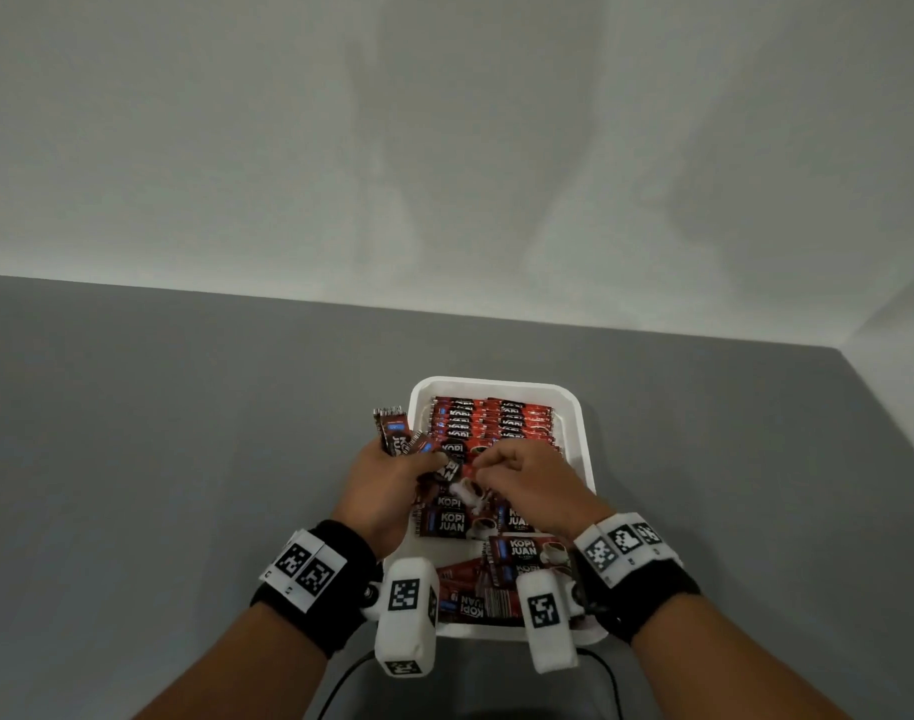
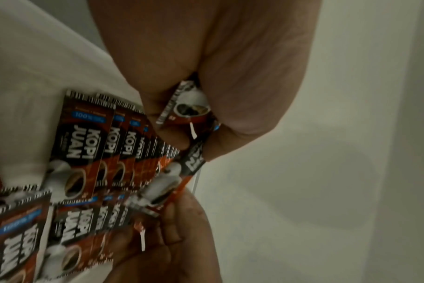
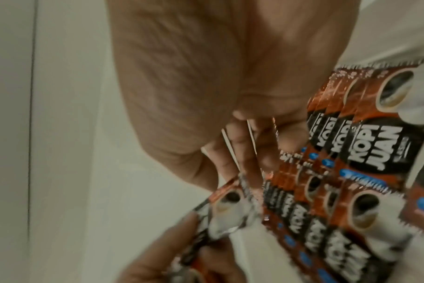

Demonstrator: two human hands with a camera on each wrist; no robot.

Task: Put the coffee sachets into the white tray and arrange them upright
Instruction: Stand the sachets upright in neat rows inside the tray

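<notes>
Left hand (image 1: 387, 485): curling round a small bunch of coffee sachets (image 1: 395, 433), fanning out past the white tray's (image 1: 574, 407) left rim.
Right hand (image 1: 527, 485): pinching one sachet (image 1: 452, 467) over the tray's middle.
Tray: sitting on the grey bench (image 1: 185, 433); upright rows filling its far end, loose ones lying flat at the near edge.
Sachets: glossy red-brown foil, serrated ends.

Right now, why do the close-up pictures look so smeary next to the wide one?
Head view: evenly lit, sharp enough to read the sachets in the white tray. Left wrist view: dim, sachets blurred. Right wrist view: blurred, lettering streaked, palm crowding the frame.
</notes>
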